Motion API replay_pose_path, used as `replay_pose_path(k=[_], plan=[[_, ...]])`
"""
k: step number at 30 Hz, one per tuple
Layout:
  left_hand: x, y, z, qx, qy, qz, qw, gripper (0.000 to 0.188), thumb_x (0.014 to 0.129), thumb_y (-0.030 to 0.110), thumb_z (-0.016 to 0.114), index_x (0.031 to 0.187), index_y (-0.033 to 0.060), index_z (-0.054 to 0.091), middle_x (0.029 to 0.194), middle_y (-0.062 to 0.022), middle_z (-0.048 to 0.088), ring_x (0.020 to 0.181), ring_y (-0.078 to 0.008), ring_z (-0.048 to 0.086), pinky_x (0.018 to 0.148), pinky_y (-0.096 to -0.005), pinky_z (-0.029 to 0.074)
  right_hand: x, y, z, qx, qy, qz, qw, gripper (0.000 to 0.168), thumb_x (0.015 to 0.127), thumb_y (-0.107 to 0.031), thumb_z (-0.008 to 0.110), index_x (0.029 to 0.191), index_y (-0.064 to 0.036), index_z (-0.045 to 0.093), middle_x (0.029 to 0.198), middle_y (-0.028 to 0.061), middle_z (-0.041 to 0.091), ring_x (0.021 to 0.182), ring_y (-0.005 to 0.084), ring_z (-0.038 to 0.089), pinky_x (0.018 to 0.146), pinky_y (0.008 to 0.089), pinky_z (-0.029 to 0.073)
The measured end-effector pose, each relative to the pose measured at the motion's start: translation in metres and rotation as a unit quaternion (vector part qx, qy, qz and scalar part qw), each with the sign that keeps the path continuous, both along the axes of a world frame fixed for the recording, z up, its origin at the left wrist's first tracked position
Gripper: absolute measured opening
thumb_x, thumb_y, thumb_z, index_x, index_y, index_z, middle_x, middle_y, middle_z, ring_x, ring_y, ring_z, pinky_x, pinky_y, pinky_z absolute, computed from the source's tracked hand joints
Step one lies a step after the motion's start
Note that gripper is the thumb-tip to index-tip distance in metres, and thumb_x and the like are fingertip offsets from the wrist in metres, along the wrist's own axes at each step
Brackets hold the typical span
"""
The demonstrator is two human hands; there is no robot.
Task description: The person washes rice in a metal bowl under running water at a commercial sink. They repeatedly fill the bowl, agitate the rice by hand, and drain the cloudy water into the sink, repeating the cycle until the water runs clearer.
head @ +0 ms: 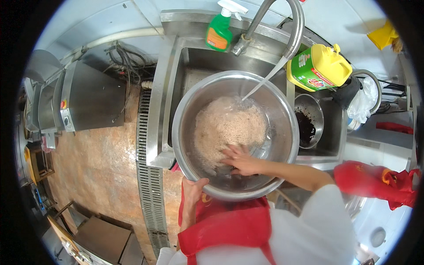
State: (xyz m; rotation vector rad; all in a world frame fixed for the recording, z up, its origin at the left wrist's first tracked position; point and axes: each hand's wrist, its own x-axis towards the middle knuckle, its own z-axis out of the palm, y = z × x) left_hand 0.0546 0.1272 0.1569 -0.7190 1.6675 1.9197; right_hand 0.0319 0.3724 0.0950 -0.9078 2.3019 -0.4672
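Note:
A large stainless steel bowl [288, 145] rests over the sink basin, tilted slightly towards me. Pale beige grains [232, 126], too small to name surely, lie heaped in water inside it. From the curved metal faucet [294, 36], a stream of water [265, 79] runs into the bowl. My left hand [194, 188] grips the bowl's near-left rim, thumb on top. Inside the bowl, my right hand [243, 162] reaches with spread fingers to the near edge of the grains. Its fingertips are blurred, and nothing is held in it.
Behind the bowl stands a green spray bottle [219, 33]; a yellow detergent jug [319, 68] is at right. In the right-hand basin [331, 139] sits a metal pan [316, 116] with dark residue. Red cloth [371, 182] lies right of me. A floor drain grate [150, 188] runs left.

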Motion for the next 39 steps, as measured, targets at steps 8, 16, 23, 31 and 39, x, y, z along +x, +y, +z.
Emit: replay_pose_path(k=[8, 16, 23, 31, 39], plan=[[0.004, 0.003, 0.001, -0.003, 0.009, 0.016, 1.000, 0.024, 0.066, -0.001, 0.063, 0.089, -0.0044, 0.060, 0.078, -0.0076, 0.063, 0.069, -0.0169, 0.062, 0.062, -0.0284, 0.049, -0.107, 0.025, -0.019, 0.247, 0.032, -0.152, 0.957, 0.049, 0.087, -0.035, 0.056, 0.128, -0.008, 0.049, 0.132, 0.0237, 0.038, 0.128, 0.0407, 0.030, 0.104, 0.0610, 0.025], [-0.002, 0.001, 0.006, 0.002, -0.003, 0.002, 1.000, 0.023, 0.067, -0.001, 0.063, 0.089, -0.0044, 0.060, 0.079, -0.0076, 0.064, 0.070, -0.0164, 0.061, 0.062, -0.0294, 0.048, -0.008, -0.031, -0.001, -0.078, 0.078, -0.017, 0.994, 0.062, 0.078, -0.031, 0.067, 0.134, -0.016, 0.045, 0.143, 0.0117, 0.031, 0.133, 0.0380, 0.024, 0.095, 0.0670, 0.028], [0.000, 0.003, 0.006, 0.016, 0.016, 0.019, 1.000, 0.022, 0.067, -0.001, 0.063, 0.089, -0.0048, 0.060, 0.079, -0.0077, 0.064, 0.069, -0.0158, 0.061, 0.062, -0.0298, 0.048, -0.058, 0.064, -0.034, 0.150, 0.052, -0.152, 0.975, 0.041, 0.083, -0.030, 0.061, 0.119, -0.012, 0.056, 0.133, 0.0175, 0.037, 0.123, 0.0383, 0.035, 0.098, 0.0590, 0.033], [-0.002, 0.000, 0.007, -0.004, -0.008, 0.002, 1.000, 0.023, 0.067, -0.001, 0.063, 0.090, -0.0042, 0.060, 0.078, -0.0088, 0.063, 0.071, -0.0170, 0.062, 0.063, -0.0303, 0.049, -0.008, -0.024, -0.002, -0.058, 0.139, -0.026, 0.988, 0.049, 0.080, -0.031, 0.062, 0.123, -0.010, 0.054, 0.136, 0.0132, 0.038, 0.125, 0.0379, 0.034, 0.097, 0.0636, 0.030], [-0.003, 0.004, 0.010, 0.011, -0.003, 0.019, 1.000, 0.020, 0.067, -0.001, 0.063, 0.087, -0.0029, 0.060, 0.076, -0.0073, 0.062, 0.066, -0.0162, 0.061, 0.059, -0.0294, 0.048, -0.080, 0.045, -0.037, 0.177, 0.135, -0.173, 0.959, 0.041, 0.079, -0.023, 0.062, 0.118, -0.011, 0.057, 0.131, 0.0188, 0.040, 0.115, 0.0387, 0.042, 0.094, 0.0536, 0.038]])
